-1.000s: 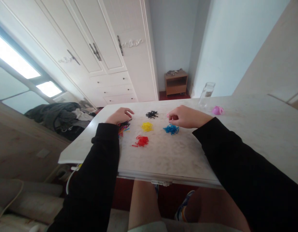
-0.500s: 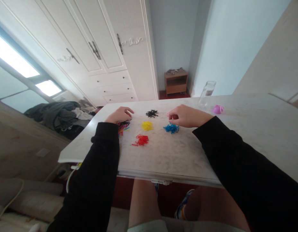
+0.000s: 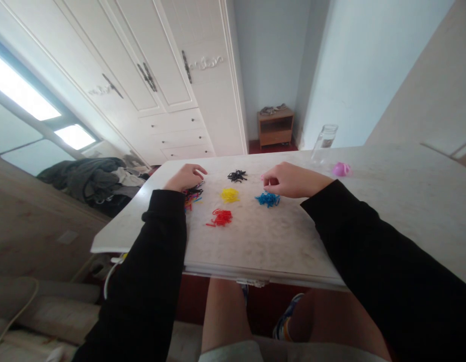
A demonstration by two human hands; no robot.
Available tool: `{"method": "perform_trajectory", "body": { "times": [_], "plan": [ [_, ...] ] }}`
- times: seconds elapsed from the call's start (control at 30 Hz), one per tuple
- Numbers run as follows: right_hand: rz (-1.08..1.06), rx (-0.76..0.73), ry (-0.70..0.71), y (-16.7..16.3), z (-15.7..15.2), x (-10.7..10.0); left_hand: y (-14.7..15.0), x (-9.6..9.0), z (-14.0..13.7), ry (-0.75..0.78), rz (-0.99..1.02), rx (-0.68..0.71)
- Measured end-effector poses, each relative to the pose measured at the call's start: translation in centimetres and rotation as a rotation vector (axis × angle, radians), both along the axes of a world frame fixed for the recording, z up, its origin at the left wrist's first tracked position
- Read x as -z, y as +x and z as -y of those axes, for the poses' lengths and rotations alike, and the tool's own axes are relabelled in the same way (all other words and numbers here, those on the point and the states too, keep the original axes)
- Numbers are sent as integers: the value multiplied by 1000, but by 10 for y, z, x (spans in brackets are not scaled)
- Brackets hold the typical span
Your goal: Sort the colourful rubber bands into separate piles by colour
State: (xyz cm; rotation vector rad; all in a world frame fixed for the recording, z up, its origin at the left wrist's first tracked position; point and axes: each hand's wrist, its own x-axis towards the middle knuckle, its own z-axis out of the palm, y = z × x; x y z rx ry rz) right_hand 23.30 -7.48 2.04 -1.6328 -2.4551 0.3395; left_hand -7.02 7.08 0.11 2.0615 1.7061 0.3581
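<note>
My left hand (image 3: pixel 186 177) hovers at the mixed pile of coloured rubber bands (image 3: pixel 193 197), its fingers loosely curled and apart, with nothing visible in them. Part of that pile is hidden by the hand and sleeve. Fingertips drawn together, my right hand (image 3: pixel 288 180) is just above the blue rubber bands (image 3: pixel 268 199); whatever it pinches is too small to make out. A bit of pink shows behind its fingers. Between the hands lie separate heaps of black rubber bands (image 3: pixel 237 175), yellow rubber bands (image 3: pixel 230 195) and red rubber bands (image 3: pixel 221 217).
On the white table (image 3: pixel 263 241), a clear glass bottle (image 3: pixel 325 143) stands at the far right edge beside a pink-purple object (image 3: pixel 342 169). Dark clothes (image 3: pixel 89 181) are heaped beyond the table's left side. A white wardrobe (image 3: pixel 161 60) and a small wooden cabinet (image 3: pixel 276 128) stand behind.
Both hands stay almost where they were, the left shifting very slightly. The heaps look the same.
</note>
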Motion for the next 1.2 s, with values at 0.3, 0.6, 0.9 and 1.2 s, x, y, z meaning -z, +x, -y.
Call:
{"method": "perform_trajectory", "body": {
  "times": [0.3,0.6,0.9,1.2],
  "plan": [
    [16,-1,-15,-2,2,-2,1,2,0,-29,-8,-4],
    [25,-5,-18,-1,1,-2,-3,6,-5,76,33,-45],
    [36,2,-26,-4,3,-4,0,2,3,131,94,-97],
    [46,-5,-25,-2,2,-3,-1,4,-1,116,114,-117]
  ]
}}
